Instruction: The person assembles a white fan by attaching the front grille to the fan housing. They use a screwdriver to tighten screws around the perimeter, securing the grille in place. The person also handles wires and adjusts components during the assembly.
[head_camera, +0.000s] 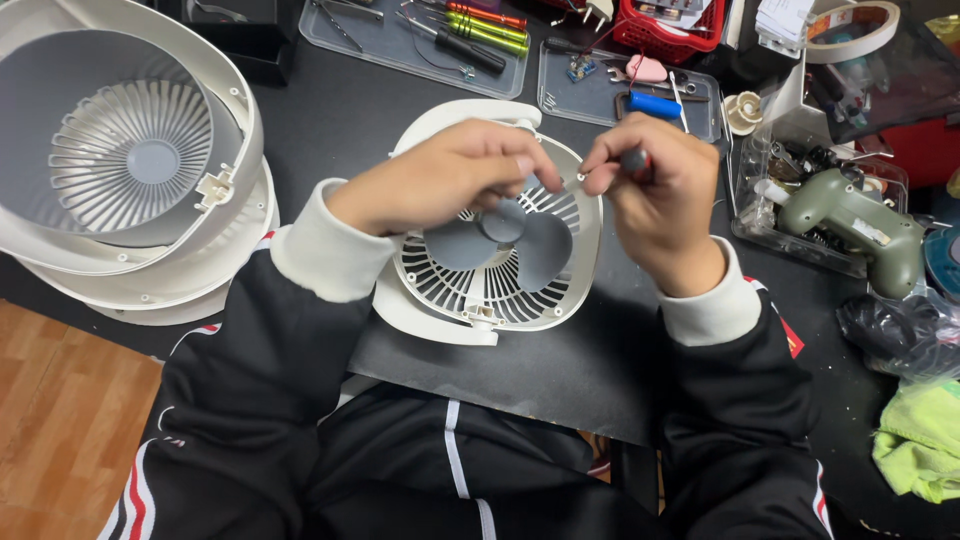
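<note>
Head view, operator A: What does each hand grip?

Operator B: The right hand (660, 205) is closed around a screwdriver (634, 160), of which only the dark handle with a red band shows above the fingers. The left hand (450, 180) is pinched shut, thumb against fingertips, on a small pale part (574, 182); it is too small to identify. The two hands almost meet at that point.

Operator A: Where does the fan sit relative to the grip?

Operator B: The white fan housing (495, 300) lies flat on the black work mat (560, 370), directly beneath both hands. Its grey blades (510, 245) and rear grille are exposed below the fingertips. The pinched part is held above the upper right rim of the housing; whether it touches the rim cannot be told.

Operator A: Surroundings?

Operator B: A stack of larger white fan shells (130, 170) stands well apart at the left. Clear trays with screwdrivers (470, 35) lie beyond the fan. A green power driver (850, 220) rests in a clear box at the right, with a yellow-green cloth (920, 440) nearer the person.
</note>
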